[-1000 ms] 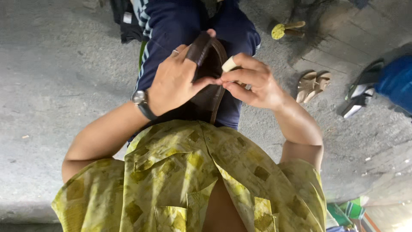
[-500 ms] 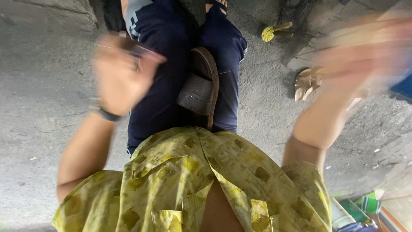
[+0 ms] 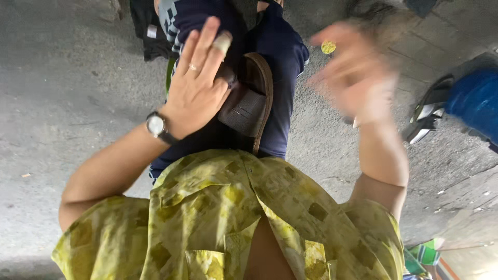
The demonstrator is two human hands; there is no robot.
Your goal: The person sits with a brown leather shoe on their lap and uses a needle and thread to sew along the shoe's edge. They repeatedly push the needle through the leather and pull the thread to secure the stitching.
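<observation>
On the lap, left hand (image 3: 199, 88) lies spread, touching a brown sandal (image 3: 249, 103). Right hand (image 3: 355, 78), raised at right, is blurred; cannot tell its state.

Left hand (image 3: 199, 88) is held flat, palm down, fingers extended and slightly spread; a ring is worn on one finger, a wrap on another fingertip, a watch on the wrist. Right hand (image 3: 353, 78) is raised, heavily blurred; fingers seem open. Both elbows are bent outward.
</observation>
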